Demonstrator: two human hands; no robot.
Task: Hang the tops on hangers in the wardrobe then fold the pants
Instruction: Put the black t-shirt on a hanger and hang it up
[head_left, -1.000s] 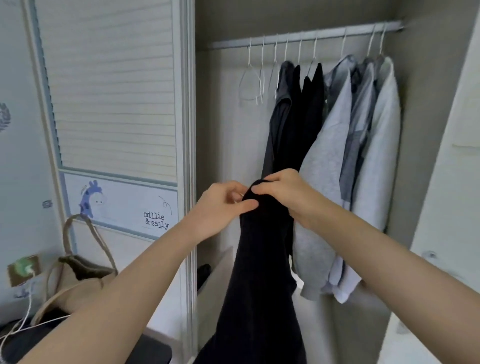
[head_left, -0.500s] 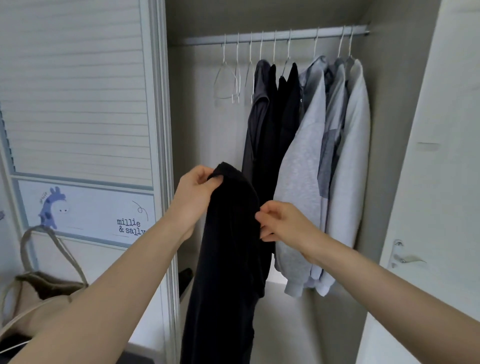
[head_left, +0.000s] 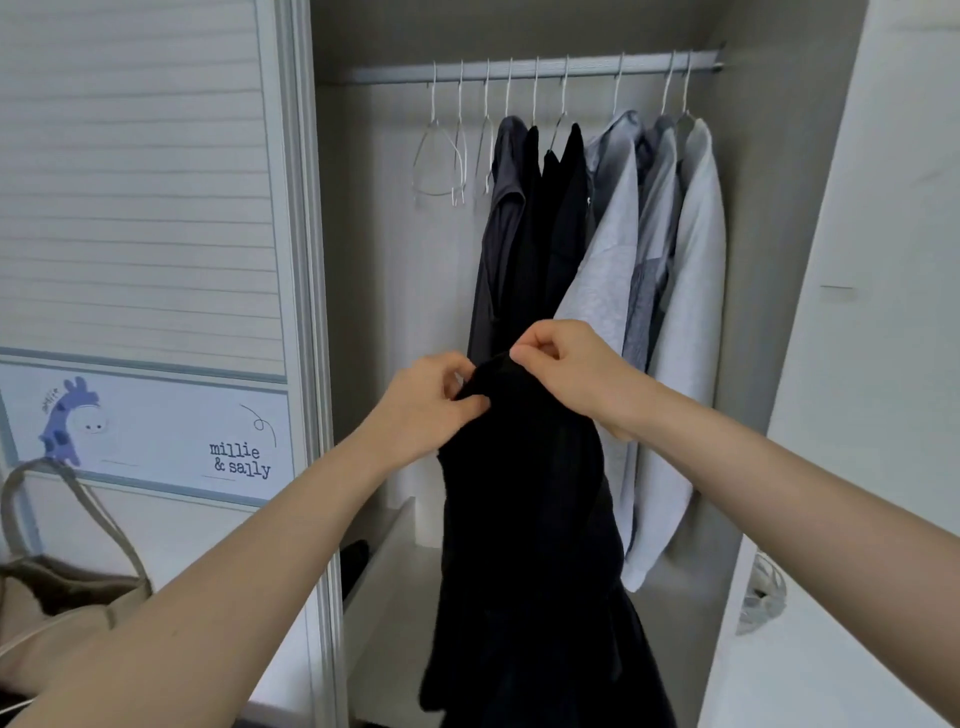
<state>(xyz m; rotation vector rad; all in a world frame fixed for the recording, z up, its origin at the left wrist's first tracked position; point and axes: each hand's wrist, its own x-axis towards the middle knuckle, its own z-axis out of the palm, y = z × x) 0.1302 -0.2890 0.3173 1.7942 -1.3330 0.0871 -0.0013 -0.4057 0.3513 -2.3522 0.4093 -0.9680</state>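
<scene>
Since half a second ago, your right hand (head_left: 569, 371) has come up from lower on the cloth to meet your left hand (head_left: 426, 410) at the top edge of the black garment (head_left: 524, 519). Both grips now pinch that top edge, fingers curled tight on the fabric, the two hands just beside each other at the centre of the frame. The garment hangs straight down from them to the bottom edge, in front of the open wardrobe.

In the upper middle, the rail (head_left: 571, 67) carries three empty hangers (head_left: 441, 156) on its left part, then dark tops (head_left: 535, 234), then grey tops (head_left: 654, 270) to the right. A beige bag (head_left: 62, 597) sits at lower left.
</scene>
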